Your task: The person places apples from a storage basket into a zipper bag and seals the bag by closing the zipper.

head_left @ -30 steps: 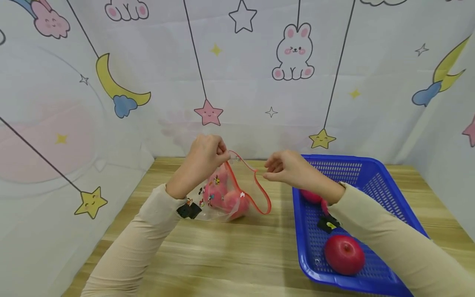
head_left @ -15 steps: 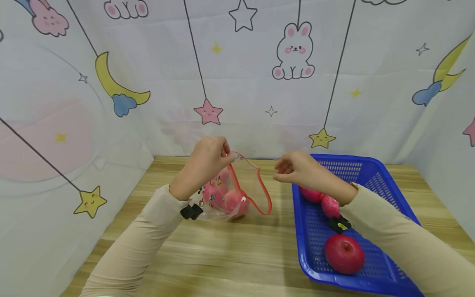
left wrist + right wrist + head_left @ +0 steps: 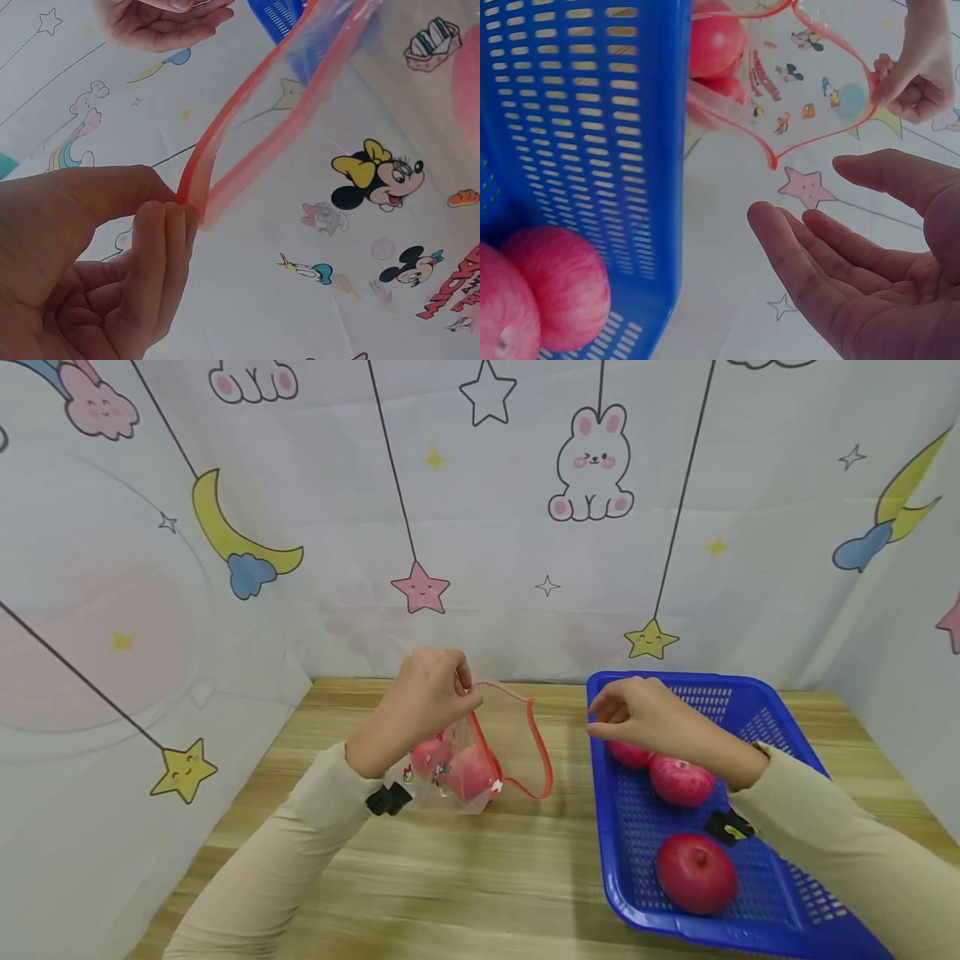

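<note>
White backdrop point(image 3: 495, 502) w/ cartoon prints is behind wood-look table point(image 3: 457, 885). On table are 1 clear bag point(image 3: 367, 221) and, to its R, 1 blue basket point(image 3: 637, 827). I count 3 red fruits point(image 3: 697, 874) in basket and min. 2 pink fruits point(image 3: 471, 774) in bag; exact no. I cannot tell. L hand point(image 3: 435, 685) pinches bag's red edge point(image 3: 259, 160), thumb and fingers together. R hand point(image 3: 648, 714) is near basket's left rim, thumb apart from fingers.

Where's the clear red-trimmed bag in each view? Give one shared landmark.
Head: clear bag, just below center, left of the blue basket.
Left wrist: clear bag, center to right edge.
Right wrist: clear bag, upper middle, right of the basket.
Shared landmark: left hand pinching its red rim.
</note>
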### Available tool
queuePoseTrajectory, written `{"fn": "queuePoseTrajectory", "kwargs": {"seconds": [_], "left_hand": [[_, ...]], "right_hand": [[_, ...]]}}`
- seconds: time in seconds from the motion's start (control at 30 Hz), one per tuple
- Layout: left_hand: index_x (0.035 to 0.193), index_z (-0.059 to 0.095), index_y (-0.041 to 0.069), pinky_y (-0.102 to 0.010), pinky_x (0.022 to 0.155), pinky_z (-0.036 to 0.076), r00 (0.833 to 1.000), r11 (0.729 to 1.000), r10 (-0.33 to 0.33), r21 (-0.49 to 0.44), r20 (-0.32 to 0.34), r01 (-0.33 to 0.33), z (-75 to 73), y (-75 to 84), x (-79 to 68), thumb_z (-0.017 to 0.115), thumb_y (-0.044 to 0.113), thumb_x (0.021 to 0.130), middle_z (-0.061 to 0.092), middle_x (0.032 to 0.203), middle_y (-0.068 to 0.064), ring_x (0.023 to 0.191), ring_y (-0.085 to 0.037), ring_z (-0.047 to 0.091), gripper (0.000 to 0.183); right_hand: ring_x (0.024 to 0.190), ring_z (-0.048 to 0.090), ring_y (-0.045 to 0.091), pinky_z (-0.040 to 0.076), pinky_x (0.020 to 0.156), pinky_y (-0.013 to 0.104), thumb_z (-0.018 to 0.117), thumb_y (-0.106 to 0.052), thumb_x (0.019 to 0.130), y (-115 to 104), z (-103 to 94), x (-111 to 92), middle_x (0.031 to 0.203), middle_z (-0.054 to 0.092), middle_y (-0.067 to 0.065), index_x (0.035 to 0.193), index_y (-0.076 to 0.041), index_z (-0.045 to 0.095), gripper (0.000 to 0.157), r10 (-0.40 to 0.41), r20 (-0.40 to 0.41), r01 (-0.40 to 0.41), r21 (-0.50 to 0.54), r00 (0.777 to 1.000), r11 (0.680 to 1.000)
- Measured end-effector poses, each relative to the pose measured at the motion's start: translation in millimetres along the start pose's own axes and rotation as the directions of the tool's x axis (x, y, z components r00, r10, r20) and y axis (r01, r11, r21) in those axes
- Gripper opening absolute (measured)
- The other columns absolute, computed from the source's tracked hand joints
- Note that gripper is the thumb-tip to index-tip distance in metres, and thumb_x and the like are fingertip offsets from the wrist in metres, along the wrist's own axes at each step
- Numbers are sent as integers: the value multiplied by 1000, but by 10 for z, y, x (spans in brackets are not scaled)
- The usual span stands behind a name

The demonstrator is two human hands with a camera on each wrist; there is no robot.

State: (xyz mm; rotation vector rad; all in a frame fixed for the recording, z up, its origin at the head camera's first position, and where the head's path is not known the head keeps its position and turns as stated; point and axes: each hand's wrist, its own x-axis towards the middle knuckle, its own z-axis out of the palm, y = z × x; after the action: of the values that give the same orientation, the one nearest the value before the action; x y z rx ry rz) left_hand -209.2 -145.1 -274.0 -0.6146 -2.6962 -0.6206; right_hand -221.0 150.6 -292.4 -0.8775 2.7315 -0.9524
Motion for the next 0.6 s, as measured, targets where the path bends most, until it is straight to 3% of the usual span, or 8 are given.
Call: {"fn": "queuePoseTrajectory", "kwargs": {"seconds": [0.2, 0.6], "left_hand": [[69, 61, 8, -27, 52, 46, 1000, 1000, 28, 3, 10, -28, 21, 40, -22, 73, 6, 78, 57, 60, 2, 49, -12, 52, 15], [69, 59, 9, -26, 52, 43, 993, 1000, 22, -3, 118, -21, 62, 104, -53, 74, 10, 75, 55, 56, 5, 47, -11, 49, 17]], "right_hand": [[86, 69, 22, 58, 77, 40, 75, -14, 89, 109, -61, -131, 93, 72, 7, 105, 6, 70, 26, 27, -4, -27, -13, 1000, 1000], [85, 68, 24, 58, 74, 40, 74, -17, 90, 318, -144, -359, 93, 71, 8, 109, 10, 68, 33, 59, 6, -58, -43, 998, 997]]}}
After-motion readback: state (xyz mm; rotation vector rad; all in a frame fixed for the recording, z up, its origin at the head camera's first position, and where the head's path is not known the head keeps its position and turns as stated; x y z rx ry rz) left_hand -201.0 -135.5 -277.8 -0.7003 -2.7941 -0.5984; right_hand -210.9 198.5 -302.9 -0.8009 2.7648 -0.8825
